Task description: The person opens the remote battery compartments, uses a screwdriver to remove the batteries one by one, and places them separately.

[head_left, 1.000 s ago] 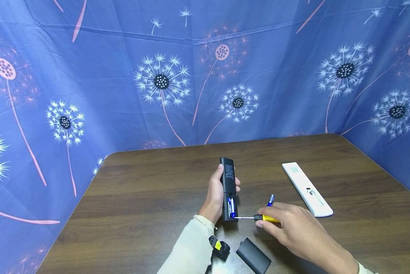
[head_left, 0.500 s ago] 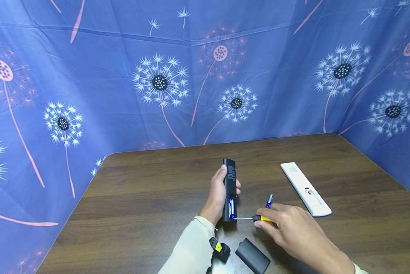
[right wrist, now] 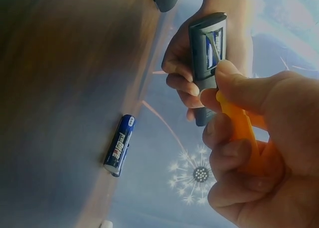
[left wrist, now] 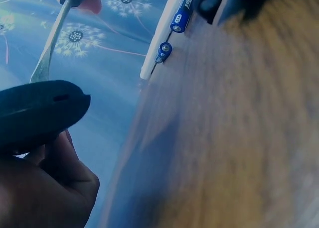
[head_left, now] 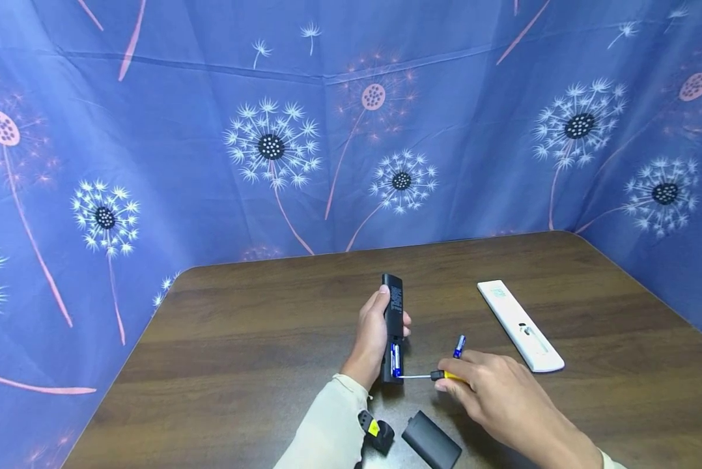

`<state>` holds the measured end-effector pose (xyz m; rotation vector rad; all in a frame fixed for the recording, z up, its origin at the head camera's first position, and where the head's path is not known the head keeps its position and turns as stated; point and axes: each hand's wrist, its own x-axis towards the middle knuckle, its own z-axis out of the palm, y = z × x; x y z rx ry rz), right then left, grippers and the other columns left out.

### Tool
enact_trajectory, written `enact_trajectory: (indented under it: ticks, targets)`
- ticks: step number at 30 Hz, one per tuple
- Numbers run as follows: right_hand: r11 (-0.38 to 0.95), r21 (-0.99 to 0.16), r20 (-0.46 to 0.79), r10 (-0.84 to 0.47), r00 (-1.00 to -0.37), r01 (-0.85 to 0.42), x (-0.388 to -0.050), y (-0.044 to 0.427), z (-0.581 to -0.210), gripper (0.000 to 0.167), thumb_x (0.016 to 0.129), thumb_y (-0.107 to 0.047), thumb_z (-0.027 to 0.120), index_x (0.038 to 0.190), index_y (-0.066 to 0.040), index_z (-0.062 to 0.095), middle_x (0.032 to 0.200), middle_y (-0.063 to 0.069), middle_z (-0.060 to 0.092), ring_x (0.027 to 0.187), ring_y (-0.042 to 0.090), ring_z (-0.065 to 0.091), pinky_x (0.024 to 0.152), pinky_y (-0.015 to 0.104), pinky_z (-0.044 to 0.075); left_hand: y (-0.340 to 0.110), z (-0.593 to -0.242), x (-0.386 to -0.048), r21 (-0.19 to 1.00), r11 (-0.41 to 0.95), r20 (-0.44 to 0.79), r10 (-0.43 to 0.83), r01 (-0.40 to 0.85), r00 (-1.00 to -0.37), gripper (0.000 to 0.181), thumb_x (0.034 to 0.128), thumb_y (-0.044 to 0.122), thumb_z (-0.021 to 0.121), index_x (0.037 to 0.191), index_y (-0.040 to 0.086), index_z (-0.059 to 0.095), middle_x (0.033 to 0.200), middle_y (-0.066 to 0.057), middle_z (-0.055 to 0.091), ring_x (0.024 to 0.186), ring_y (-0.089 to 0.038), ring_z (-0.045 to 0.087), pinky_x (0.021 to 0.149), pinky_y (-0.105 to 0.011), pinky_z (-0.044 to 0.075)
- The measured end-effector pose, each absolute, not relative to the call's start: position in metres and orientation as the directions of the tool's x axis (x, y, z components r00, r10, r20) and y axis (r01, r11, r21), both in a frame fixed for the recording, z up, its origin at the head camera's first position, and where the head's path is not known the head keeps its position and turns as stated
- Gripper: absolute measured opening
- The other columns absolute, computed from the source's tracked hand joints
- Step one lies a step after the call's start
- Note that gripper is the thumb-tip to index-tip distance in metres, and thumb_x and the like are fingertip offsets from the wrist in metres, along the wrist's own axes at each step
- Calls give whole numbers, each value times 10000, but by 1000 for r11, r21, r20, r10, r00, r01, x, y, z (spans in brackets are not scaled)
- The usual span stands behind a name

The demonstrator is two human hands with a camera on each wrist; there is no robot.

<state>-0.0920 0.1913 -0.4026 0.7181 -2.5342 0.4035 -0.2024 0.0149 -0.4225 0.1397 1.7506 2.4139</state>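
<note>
In the head view my left hand (head_left: pixel 367 345) grips a black remote control (head_left: pixel 393 303), back side up, thumb along its edge. Its battery compartment is uncovered, and blue-and-silver battery cells (head_left: pixel 395 359) show inside. My right hand (head_left: pixel 503 391) holds a screwdriver (head_left: pixel 453 376) by its yellow handle, fingers wrapped round it in the right wrist view. The flat metal blade (left wrist: pixel 47 58) reaches the lower end of the compartment, by the battery's end; exact contact cannot be told. Beyond the right hand lies a loose blue AAA battery (head_left: pixel 459 346); the left wrist view shows a second loose battery (left wrist: pixel 163 52).
A black battery cover (head_left: pixel 431 440) lies on the wooden table (head_left: pixel 257 339) near the front. To the right lies a white remote-shaped piece (head_left: pixel 518 326) with a recess in it. A blue dandelion-print cloth (head_left: pixel 339 130) hangs behind the table.
The black remote has turned slightly in my left hand, so its compartment looks narrower. The screwdriver stays at the compartment's lower end. The whole head view has shifted a little.
</note>
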Motion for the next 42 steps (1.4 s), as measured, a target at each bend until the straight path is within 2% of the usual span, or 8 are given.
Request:
enact_trajectory:
  ticks: [12, 22, 36, 42]
  targets:
    - [816, -138, 533, -416, -737, -561, -94, 191, -405, 160, 811, -284, 840, 921, -249, 729, 750, -221, 549, 610, -65, 396, 488, 238, 384, 11, -425, -205, 954, -290, -30, 170, -79, -985, 503, 1051, 480, 391, 1246, 47, 556, 743, -63, 623, 591, -154, 596, 589, -287, 477]
    - [829, -107, 546, -412, -729, -548, -92, 190, -405, 175, 810, -295, 837, 943, -232, 742, 769, -188, 588, 622, -59, 445, 497, 253, 415, 8, -424, -205, 956, -278, -49, 169, -96, -984, 544, 1047, 511, 381, 1316, 62, 533, 760, -56, 629, 617, -169, 605, 591, -293, 469]
    - [871, -120, 504, -360, -785, -476, -92, 191, -402, 156, 834, -315, 825, 951, -239, 755, 794, -189, 619, 662, -12, 550, 548, 292, 473, 9, -426, -209, 953, -294, -59, 74, -78, -996, 525, 1053, 478, 395, 1236, 16, 565, 745, -74, 649, 595, -152, 605, 584, -273, 465]
    - [891, -134, 487, -322, -812, -433, -92, 193, -402, 153, 848, -333, 810, 964, -244, 765, 833, -163, 676, 746, 54, 654, 618, 342, 522, 7, -428, -210, 952, -295, -71, 36, -79, -997, 506, 1059, 469, 394, 1207, 15, 562, 765, -75, 664, 617, -153, 607, 588, -276, 456]
